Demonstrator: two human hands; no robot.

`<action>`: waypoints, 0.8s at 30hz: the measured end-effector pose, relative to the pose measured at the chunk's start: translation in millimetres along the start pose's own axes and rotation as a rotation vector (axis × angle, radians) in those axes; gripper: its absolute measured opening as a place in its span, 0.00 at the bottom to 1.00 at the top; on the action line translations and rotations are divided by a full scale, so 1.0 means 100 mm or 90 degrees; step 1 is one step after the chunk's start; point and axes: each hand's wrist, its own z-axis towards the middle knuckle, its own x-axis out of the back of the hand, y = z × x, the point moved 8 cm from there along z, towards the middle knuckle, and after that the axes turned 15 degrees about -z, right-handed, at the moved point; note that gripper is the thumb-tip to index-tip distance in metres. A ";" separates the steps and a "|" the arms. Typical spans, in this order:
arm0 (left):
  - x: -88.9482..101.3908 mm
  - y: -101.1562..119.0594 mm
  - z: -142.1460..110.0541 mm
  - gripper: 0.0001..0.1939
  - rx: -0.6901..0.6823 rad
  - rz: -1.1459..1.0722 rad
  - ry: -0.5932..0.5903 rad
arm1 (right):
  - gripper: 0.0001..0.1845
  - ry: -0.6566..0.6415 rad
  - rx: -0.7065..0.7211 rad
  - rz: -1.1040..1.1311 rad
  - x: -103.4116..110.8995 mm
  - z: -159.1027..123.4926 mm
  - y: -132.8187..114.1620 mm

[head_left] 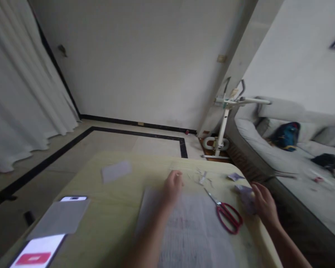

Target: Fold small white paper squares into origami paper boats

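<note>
My left hand (173, 186) is over the far edge of a large printed sheet of paper (195, 234), its fingers curled together. Blur hides whether anything is between them. At the table's right edge, my right hand (264, 204) has its fingers closed on a crumpled purple-grey piece of paper (246, 199). Between the hands lie scissors (229, 219) with red handles, partly on the sheet, blades pointing away from me. Small paper scraps (203, 178) are scattered beyond the blade tips. Another folded purple-grey paper piece (235, 176) rests just past my right hand.
A pale rectangular piece of paper (116, 171) lies at the far left of the yellowish table (108, 212). A phone (35, 253) with a lit screen is at the near left, partly under a grey sheet (60, 216). Beyond the right edge stands a grey sofa (284, 182).
</note>
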 end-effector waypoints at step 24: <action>0.09 0.09 -0.03 0.12 -0.001 -0.013 0.027 | 0.13 -0.305 0.103 0.228 0.83 -0.99 -0.95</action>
